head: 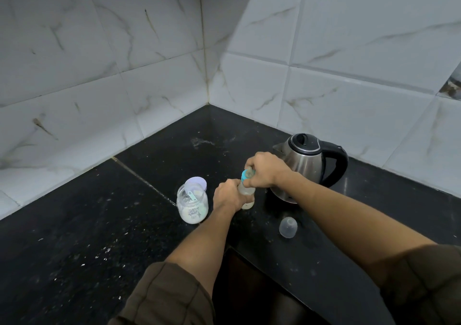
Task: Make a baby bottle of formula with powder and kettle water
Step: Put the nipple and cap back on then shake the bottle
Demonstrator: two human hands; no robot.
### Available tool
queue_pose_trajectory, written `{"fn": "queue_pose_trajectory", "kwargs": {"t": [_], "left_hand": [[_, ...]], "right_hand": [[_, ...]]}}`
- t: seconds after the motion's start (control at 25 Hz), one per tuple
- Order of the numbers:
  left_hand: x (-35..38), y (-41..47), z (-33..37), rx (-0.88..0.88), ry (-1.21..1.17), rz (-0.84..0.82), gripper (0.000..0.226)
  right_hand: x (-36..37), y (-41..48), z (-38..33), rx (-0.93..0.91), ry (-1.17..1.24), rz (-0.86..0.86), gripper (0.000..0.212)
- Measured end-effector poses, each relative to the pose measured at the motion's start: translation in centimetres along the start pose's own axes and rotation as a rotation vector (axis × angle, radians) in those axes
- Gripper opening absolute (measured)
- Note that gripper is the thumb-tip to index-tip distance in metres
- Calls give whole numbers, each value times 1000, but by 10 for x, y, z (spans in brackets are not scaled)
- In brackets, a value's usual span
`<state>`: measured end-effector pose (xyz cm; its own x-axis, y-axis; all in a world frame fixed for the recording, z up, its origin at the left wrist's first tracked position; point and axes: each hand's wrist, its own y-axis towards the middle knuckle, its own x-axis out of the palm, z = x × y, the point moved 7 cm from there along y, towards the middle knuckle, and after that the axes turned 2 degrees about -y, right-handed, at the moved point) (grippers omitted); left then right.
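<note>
The left hand (228, 196) curled its fingers round the baby bottle (248, 192) on the worktop (99, 225), the right hand (264, 170) gripped its blue collar (245, 175), beside an open jar (192, 207) holding powder (192, 217) and a scoop (191, 196).

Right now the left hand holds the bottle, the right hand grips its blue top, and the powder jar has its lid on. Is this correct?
Not quite. The head view shows the powder jar open; its lid lies behind it. The left hand does hold the bottle and the right hand grips its blue top.
</note>
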<state>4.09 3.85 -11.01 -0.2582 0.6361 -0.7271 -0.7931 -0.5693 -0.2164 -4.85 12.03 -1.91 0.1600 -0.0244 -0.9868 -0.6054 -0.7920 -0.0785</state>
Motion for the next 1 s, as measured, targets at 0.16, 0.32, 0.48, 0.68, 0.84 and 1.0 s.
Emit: {"fn": "queue_pose_trajectory", "kwargs": {"t": [0.16, 0.32, 0.48, 0.68, 0.84, 1.0], "left_hand": [[-3, 2, 0, 5, 31, 3, 32], [-3, 4, -2, 19, 50, 9, 35], [-5, 4, -3, 19, 58, 31, 36], [-5, 5, -4, 22, 71, 31, 39], [-5, 6, -5, 19, 67, 27, 41], [-3, 7, -8, 12, 30, 25, 36]], "right_hand": [[12, 10, 0, -33, 4, -89, 40], [18, 13, 4, -2, 27, -120, 34], [24, 12, 2, -13, -10, -124, 35], [25, 11, 3, 11, -63, -126, 34], [25, 13, -2, 15, -122, -118, 40], [26, 13, -4, -6, -181, -116, 42]]}}
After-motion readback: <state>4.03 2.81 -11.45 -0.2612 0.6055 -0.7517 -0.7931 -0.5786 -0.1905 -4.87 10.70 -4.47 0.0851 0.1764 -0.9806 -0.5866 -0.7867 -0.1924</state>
